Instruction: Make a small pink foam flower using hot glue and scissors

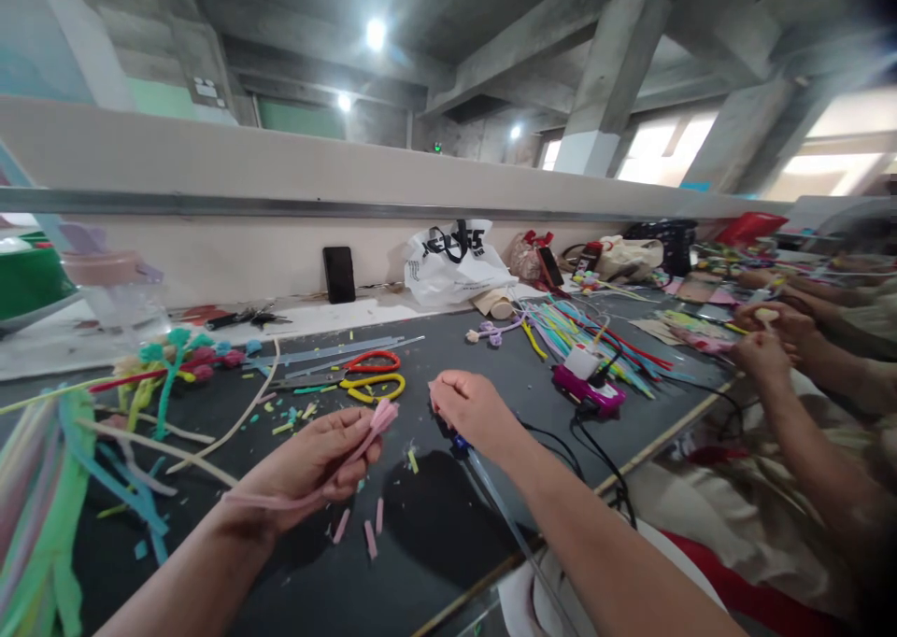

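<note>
My left hand (315,464) is closed around a pink pipe cleaner (364,439); its folded tip sticks up past my fingers and its tail runs back over my wrist. My right hand (473,411) is a loose fist just to the right of that tip, and whether it holds anything I cannot make out. A blue-tipped tool with a long grey bar (491,492) lies under my right wrist. Short pink cut pieces (370,536) lie on the dark table (434,534) below my hands.
Red and yellow scissors (371,375) lie beyond my hands. Coloured pipe cleaners (42,516) pile at the left, more (581,333) at centre right beside a pink glue gun (587,387) with black cables. Other people's hands (767,338) work at the right. A phone (339,274) and white bag (452,261) stand by the wall.
</note>
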### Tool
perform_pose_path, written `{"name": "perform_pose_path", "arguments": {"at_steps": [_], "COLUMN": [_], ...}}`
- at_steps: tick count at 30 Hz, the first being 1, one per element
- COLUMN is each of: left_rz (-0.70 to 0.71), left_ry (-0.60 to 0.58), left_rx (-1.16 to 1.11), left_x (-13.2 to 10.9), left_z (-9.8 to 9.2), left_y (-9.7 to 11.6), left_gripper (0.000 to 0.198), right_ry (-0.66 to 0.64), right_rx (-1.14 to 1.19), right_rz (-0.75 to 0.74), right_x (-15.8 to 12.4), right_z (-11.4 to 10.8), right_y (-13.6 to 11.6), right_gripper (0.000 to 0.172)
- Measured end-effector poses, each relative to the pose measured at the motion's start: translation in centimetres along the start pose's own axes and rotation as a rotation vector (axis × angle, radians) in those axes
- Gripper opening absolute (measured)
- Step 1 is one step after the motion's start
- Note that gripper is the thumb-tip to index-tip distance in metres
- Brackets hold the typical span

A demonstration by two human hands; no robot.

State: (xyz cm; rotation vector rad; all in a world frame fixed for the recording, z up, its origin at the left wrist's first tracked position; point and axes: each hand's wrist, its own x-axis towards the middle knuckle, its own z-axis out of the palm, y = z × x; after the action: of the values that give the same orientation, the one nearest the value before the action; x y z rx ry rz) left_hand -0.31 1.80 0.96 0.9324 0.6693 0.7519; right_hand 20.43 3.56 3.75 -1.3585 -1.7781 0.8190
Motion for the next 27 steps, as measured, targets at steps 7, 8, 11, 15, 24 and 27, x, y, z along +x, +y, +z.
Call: {"name": "perform_pose_path", "arguments": {"at_steps": [7, 8, 11, 15, 24, 27], "left_rz": [0.08, 0.093, 0.101, 0.108, 0.163, 0.148], "left_ry": [-0.007, -0.008, -0.022, -0.054, -0.05, -0.028], "left_rx": [-0.079, -0.068, -0.06, -0.056, -0.084, -0.088], "left_x": [0.2, 0.2, 0.4, 0.2, -0.3, -0.2], "left_z": [-0.6, -0.6, -0.4, -0.2, -0.7, -0.8], "left_y": [-0.1, -0.2, -0.2, 0.0, 0.0, 0.0], "left_gripper": [0.016, 0.016, 0.012, 0.007, 0.014, 0.015], "right_ry": [-0.039, -0.046, -0.03, 0.009, -0.134, -0.251], "right_rx": [-0.12, -0.14, -0.3, -0.468, -0.799, -0.837], "right_rz": [-0.034, -0.018, 0.003, 0.003, 0.068, 0.066], "right_x": [-0.1, 0.0, 0.4, 0.4, -0.3, -0.6], "right_z": [-0.5, -0.7, -1.6, -3.3, -5.3, -5.8], "right_y": [0.6, 0.9, 1.8, 2.2, 3.3, 4.0], "right_gripper": [0.017, 0.016, 0.016, 0.019, 0.032, 0.04]}}
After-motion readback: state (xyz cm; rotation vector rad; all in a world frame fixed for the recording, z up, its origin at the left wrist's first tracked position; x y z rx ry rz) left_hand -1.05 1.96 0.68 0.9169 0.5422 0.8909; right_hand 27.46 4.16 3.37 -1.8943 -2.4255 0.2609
